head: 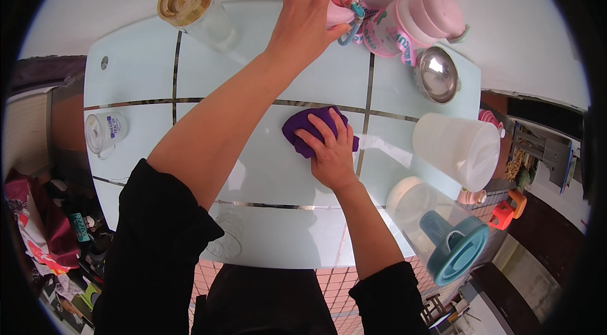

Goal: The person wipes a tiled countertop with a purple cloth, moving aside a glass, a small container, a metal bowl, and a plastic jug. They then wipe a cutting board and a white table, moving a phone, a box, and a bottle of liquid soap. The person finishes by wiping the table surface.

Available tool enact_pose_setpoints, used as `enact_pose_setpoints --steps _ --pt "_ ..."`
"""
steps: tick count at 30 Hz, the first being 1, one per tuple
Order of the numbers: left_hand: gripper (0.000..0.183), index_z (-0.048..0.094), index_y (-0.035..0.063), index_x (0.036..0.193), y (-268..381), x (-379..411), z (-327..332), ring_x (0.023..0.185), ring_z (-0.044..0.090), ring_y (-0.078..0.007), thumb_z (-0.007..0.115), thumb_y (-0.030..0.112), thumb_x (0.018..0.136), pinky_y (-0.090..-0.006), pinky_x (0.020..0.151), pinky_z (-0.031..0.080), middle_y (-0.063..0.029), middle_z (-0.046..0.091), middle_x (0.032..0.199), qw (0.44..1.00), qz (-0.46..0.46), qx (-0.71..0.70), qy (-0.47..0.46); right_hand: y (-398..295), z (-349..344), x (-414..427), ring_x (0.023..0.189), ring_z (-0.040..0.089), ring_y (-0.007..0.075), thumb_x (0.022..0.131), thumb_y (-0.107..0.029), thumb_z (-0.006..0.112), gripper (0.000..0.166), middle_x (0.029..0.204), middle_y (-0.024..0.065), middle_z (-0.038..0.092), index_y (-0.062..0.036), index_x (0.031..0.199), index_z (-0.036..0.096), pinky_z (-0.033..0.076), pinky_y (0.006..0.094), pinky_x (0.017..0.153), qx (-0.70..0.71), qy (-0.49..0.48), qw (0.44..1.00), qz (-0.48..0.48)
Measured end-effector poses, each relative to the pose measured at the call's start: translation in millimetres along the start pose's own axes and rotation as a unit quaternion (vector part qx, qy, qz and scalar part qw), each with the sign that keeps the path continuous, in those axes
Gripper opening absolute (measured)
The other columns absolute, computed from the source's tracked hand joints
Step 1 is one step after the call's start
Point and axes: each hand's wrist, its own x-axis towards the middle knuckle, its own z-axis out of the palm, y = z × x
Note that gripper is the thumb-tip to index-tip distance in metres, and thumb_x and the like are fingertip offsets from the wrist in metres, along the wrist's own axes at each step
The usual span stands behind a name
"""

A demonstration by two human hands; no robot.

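Note:
At the back of the glass-topped table (265, 154), my left hand (308, 17) grips a pink bottle (339, 14) with a metal ring and a teal carabiner (353, 26) on it. The fingers wrap over its top; its base is hidden. My right hand (332, 150) presses on a bunched purple cloth (303, 128) near the table's middle, fingers spread over it. Just right of the held bottle stands a larger pink-lidded bottle (427, 17) with a printed pink strap (403, 43). A shiny metal bowl (437, 74) sits beside that one.
A gold-lidded glass jar (189, 7) stands at the back left, a glass mug (97, 131) at the left edge. On the right are a frosted plastic container (455, 150) and a clear one with a teal lid (457, 249). A drinking glass (225, 240) stands near my left sleeve.

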Motion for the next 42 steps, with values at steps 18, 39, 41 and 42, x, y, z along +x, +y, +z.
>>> enact_pose_setpoints --steps 18,39,41,42 --pt "0.046 0.036 -0.0059 0.131 -35 -167 -74 0.133 0.030 -0.0310 0.047 0.004 0.087 -0.0376 0.104 0.035 -0.0189 0.031 0.142 0.951 -0.203 0.129 -0.192 3 37 97 0.132 0.017 0.0413 0.078 -0.010 0.061 0.058 0.144 0.0038 0.025 -0.0288 0.130 0.043 0.018 0.0637 0.101 -0.074 0.044 0.984 0.156" --pt "0.046 0.037 0.0034 0.135 -23 -208 -103 0.137 0.024 -0.0247 0.039 0.000 0.090 -0.0350 0.105 0.033 -0.0101 0.034 0.144 0.955 -0.202 0.009 -0.218 -87 -2 -134 0.131 0.029 0.0289 0.066 0.002 0.061 0.055 0.135 -0.0095 0.043 -0.0313 0.110 0.063 0.028 0.0566 0.102 0.029 -0.194 0.979 -0.047" --pt "0.046 0.036 0.0035 0.136 -3 -223 -120 0.137 0.024 -0.0265 0.040 0.001 0.090 -0.0362 0.106 0.030 -0.0107 0.034 0.143 0.955 -0.190 0.000 -0.230 -82 -3 -122 0.131 0.029 0.0294 0.067 0.003 0.060 0.055 0.135 -0.0091 0.043 -0.0309 0.110 0.063 0.027 0.0573 0.102 0.013 -0.206 0.977 -0.060" --pt "0.046 0.036 0.0035 0.136 7 -230 -128 0.137 0.024 -0.0274 0.041 0.002 0.090 -0.0368 0.107 0.028 -0.0110 0.035 0.143 0.954 -0.183 -0.002 -0.237 -77 1 -110 0.131 0.030 0.0305 0.066 0.004 0.060 0.058 0.135 -0.0074 0.042 -0.0299 0.113 0.061 0.027 0.0584 0.102 0.016 -0.183 0.982 -0.050"
